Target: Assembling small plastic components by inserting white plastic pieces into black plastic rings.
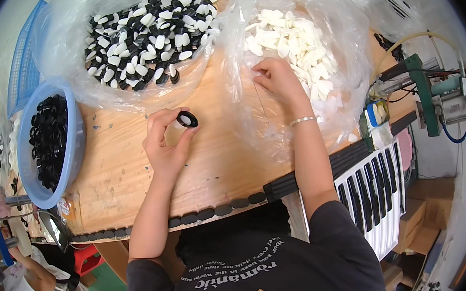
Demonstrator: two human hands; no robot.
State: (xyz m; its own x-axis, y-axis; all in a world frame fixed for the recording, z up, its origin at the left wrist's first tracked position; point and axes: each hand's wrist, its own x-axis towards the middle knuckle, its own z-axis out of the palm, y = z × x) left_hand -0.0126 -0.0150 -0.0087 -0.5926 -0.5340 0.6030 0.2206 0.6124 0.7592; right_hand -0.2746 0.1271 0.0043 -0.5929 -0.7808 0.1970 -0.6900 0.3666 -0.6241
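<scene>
Head view: desk [117, 183], blue basin [80, 133] of black parts [50, 142] at left.
Left hand [162, 147]: thumb and fingers pinched on black oval piece [187, 119], pale centre showing.
Right hand [281, 82]: fingers curled, tips close together beside white pieces [304, 41]; can't tell if gripping anything.
White pieces: heaped on clear plastic bag [244, 113], right of oval.
Handling: likely best gripping oval by rim, centre unobstructed; separate white pieces singly, avoid snagging film.
</scene>
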